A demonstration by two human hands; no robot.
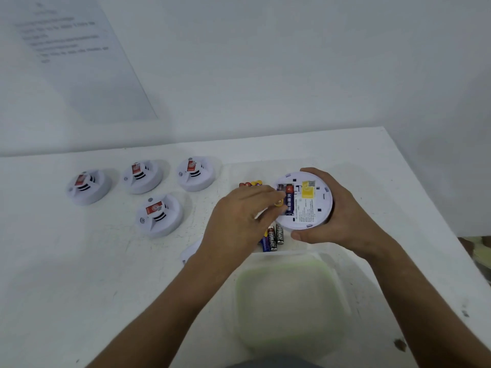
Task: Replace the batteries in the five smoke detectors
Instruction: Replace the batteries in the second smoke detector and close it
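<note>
Step in hand: battery swap on the first detector, held back-up above the bench at centre right. Right hand grips its rim, fingers curled round; left hand pinches a yellow-tipped battery at the open bay beside a blue cell. Next, probably: seat it squarely, polarity checked. Four closed detectors wait far left
</note>
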